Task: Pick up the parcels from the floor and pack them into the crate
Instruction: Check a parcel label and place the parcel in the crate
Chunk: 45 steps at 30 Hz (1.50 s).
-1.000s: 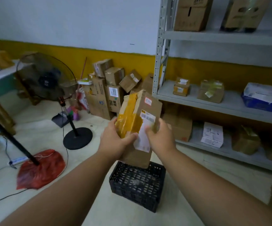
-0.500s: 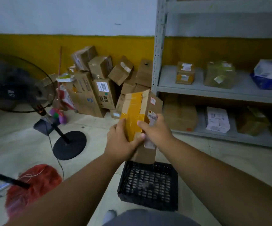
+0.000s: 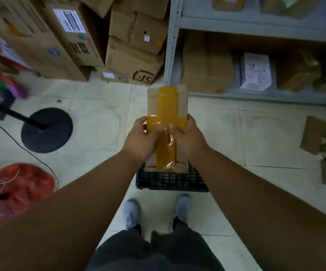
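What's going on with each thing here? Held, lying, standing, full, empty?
Parcel: held over the crate, yellow-taped face up.
Left hand: grips the parcel's left side.
Right hand: grips its right side.
Crate: on the floor before the shoes; inside hidden.
Boxes: stacked by the shelf.
Fan base: standing on the floor.

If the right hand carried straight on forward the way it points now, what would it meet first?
Probably the metal shelf: the right hand, gripping the taped parcel, points toward its bottom edge and upright post, though depth is unclear.
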Available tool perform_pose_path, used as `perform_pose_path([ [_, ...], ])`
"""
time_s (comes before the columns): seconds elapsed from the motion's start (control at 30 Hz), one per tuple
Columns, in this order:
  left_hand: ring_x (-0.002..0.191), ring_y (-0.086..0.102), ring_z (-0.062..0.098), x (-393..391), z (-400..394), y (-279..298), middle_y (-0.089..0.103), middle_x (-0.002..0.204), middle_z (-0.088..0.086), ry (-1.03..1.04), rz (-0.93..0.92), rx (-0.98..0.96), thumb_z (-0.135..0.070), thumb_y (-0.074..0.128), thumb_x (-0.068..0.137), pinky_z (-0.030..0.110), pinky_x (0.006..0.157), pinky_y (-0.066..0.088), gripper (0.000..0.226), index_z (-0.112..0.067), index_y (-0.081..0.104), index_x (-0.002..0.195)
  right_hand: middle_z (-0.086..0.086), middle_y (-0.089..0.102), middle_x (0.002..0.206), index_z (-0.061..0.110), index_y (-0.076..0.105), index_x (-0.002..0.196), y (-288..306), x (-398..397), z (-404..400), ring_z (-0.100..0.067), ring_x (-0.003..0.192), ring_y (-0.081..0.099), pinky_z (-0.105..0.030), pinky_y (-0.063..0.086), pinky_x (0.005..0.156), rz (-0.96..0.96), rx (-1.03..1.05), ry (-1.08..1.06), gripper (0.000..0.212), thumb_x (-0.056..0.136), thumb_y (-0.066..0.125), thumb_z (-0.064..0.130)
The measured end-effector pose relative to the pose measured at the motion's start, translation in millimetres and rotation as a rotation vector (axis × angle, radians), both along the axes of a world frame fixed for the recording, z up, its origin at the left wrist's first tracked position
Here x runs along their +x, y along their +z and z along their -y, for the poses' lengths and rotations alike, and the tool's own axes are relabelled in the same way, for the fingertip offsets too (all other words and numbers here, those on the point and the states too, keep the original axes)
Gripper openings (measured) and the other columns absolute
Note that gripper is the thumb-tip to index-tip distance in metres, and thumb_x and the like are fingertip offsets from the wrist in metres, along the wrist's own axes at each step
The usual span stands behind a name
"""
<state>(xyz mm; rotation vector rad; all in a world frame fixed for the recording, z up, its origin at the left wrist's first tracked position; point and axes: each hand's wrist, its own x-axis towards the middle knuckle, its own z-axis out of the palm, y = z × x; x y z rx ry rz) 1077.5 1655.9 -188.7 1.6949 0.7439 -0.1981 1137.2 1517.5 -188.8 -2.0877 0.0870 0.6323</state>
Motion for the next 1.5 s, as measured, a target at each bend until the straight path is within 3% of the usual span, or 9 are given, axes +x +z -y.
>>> perform_pose_path([
  [0.3,0.084,0.061,0.002,4,2,-200,0.062,0.095,-0.020,-0.080,-0.251,0.131,-0.032,0.058,0.098,0.030,0.077,0.052,0.014,-0.037,0.056,0.111,0.002,0.063,0.104,0.025,0.051,0.132,-220,3,5,-0.019,0.094,0.061,-0.040,0.053,0.086,-0.310,-0.146,0.010,0.033,0.100,0.053,0.032],
  [0.5,0.091,0.068,0.021,-2,1,-334,0.069,0.101,0.000,-0.147,-0.345,0.119,-0.025,0.050,0.096,0.042,0.082,0.058,0.025,-0.026,0.064,0.117,0.003,0.059,0.099,0.026,0.056,0.124,-358,-3,3,-0.019,0.091,0.059,-0.038,0.053,0.084,-0.422,-0.168,-0.032,0.025,0.099,0.053,0.028],
  [0.63,0.106,0.062,0.029,-14,-1,-406,0.062,0.121,0.007,-0.188,-0.426,0.139,-0.025,0.046,0.096,0.053,0.094,0.054,0.037,-0.026,0.055,0.132,0.005,0.057,0.092,0.032,0.055,0.097,-436,-15,-1,-0.011,0.080,0.054,-0.026,0.043,0.060,-0.528,-0.160,-0.090,0.009,0.100,0.054,0.023],
  [0.73,0.106,0.063,0.030,-12,-4,-443,0.061,0.123,0.006,-0.174,-0.465,0.157,-0.036,0.047,0.091,0.053,0.091,0.055,0.046,-0.027,0.052,0.136,0.006,0.060,0.094,0.030,0.058,0.099,-483,-17,-8,-0.012,0.084,0.057,-0.026,0.047,0.066,-0.532,-0.137,-0.097,0.013,0.101,0.052,0.019],
  [0.87,0.113,0.060,0.030,-2,-2,-486,0.054,0.134,0.007,-0.233,-0.457,0.183,-0.047,0.053,0.092,0.051,0.089,0.055,0.054,-0.031,0.042,0.142,-0.004,0.065,0.106,0.022,0.061,0.101,-534,-15,-21,-0.021,0.097,0.062,-0.034,0.055,0.087,-0.534,-0.113,-0.125,0.012,0.101,0.051,0.016],
  [1.13,0.136,0.037,0.045,6,6,-553,0.016,0.157,0.025,-0.514,-0.783,0.298,-0.017,0.044,0.101,0.051,0.110,0.039,0.065,-0.025,0.015,0.158,0.001,0.069,0.103,0.030,0.062,0.105,-601,-16,-35,-0.016,0.091,0.066,-0.027,0.059,0.075,-0.623,-0.072,-0.187,0.019,0.099,0.056,0.013],
  [1.33,0.141,0.027,0.043,10,1,-570,0.012,0.158,0.021,-0.552,-0.836,0.317,-0.025,0.046,0.102,0.052,0.112,0.037,0.069,-0.030,0.008,0.159,-0.011,0.060,0.131,0.015,0.051,0.140,-616,-14,-37,-0.027,0.116,0.059,-0.040,0.051,0.101,-0.571,-0.132,0.007,0.039,0.102,0.045,0.009],
  [1.43,0.143,0.024,0.042,9,4,-574,0.010,0.159,0.021,-0.555,-0.786,0.330,-0.030,0.049,0.101,0.052,0.111,0.038,0.073,-0.030,0.005,0.160,-0.012,0.059,0.121,0.005,0.053,0.130,-617,-7,-36,-0.028,0.109,0.056,-0.038,0.048,0.097,-0.509,-0.307,0.149,0.032,0.099,0.047,0.007],
  [1.5,0.145,0.019,0.040,2,7,-576,0.007,0.161,0.019,-0.552,-0.777,0.349,-0.030,0.050,0.100,0.050,0.112,0.035,0.072,-0.029,0.009,0.160,-0.008,0.051,0.100,0.004,0.054,0.103,-620,-2,-36,-0.024,0.099,0.048,-0.034,0.045,0.090,-0.528,-0.340,0.160,0.009,0.097,0.047,0.001],
])
